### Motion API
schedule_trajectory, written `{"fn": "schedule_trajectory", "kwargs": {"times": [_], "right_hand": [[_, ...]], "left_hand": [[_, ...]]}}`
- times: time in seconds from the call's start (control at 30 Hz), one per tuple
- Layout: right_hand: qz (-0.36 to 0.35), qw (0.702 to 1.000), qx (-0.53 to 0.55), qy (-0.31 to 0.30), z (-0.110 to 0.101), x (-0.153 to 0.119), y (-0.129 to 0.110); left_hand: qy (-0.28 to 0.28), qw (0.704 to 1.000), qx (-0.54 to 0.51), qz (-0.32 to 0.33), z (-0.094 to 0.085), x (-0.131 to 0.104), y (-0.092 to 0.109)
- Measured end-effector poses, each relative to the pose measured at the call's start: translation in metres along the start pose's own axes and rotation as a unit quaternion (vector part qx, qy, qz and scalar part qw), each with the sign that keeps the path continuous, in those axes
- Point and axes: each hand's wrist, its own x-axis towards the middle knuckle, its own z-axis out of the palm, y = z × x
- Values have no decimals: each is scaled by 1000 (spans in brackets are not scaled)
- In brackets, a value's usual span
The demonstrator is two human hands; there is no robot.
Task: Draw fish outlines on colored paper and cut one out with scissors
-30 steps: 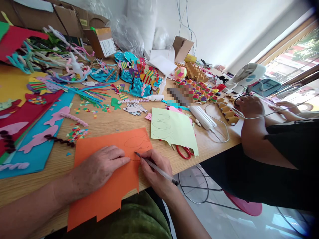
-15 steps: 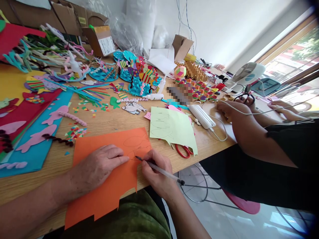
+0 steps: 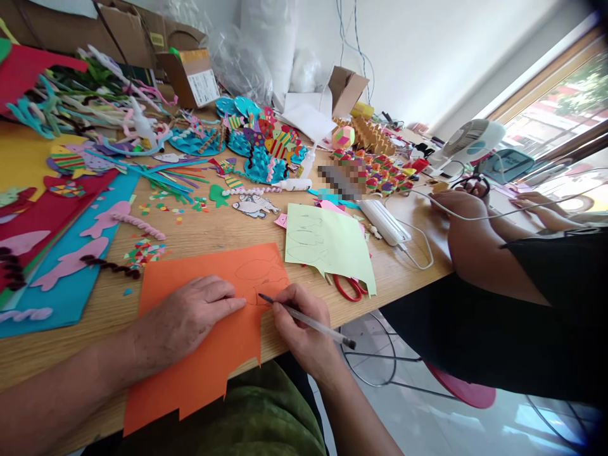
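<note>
An orange sheet of paper (image 3: 166, 367) with a notched lower edge lies at the table's front, partly over the edge. Fish outlines in dark line show near its upper right corner. My left hand (image 3: 190, 320) rests flat on the sheet, fingers stretched toward the drawing and holding nothing. In my right hand (image 3: 304, 323) is a pen (image 3: 318, 327), its dark tip on or just above the fish outline. Just beyond lies a pale green sheet (image 3: 332, 244) with pencil-like fish drawings. Red-handled scissors (image 3: 348, 288) stick out from under it.
Blue and red sheets with pink paper fish (image 3: 71, 263) lie at left. Paper scraps (image 3: 145, 252), pipe cleaners, glue bottles (image 3: 295, 184) and blue fish crafts fill the back. A white power strip (image 3: 386, 223) lies right. Beside me a co-worker's hand (image 3: 458, 206) holds black-handled scissors.
My right hand and the pen have shifted very slightly right, and a short line has appeared in the fish outline. The co-worker's arm has moved a little right.
</note>
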Motion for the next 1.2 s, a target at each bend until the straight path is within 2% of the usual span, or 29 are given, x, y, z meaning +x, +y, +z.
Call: {"fn": "schedule_trajectory", "kwargs": {"times": [0.5,1.2], "right_hand": [[-11,999,-52,3,7,3,2],[-20,1000,-5,-14,-1,1,1]], "left_hand": [[16,999,22,27,-3,3,1],[28,999,-9,19,5,-3,-4]]}}
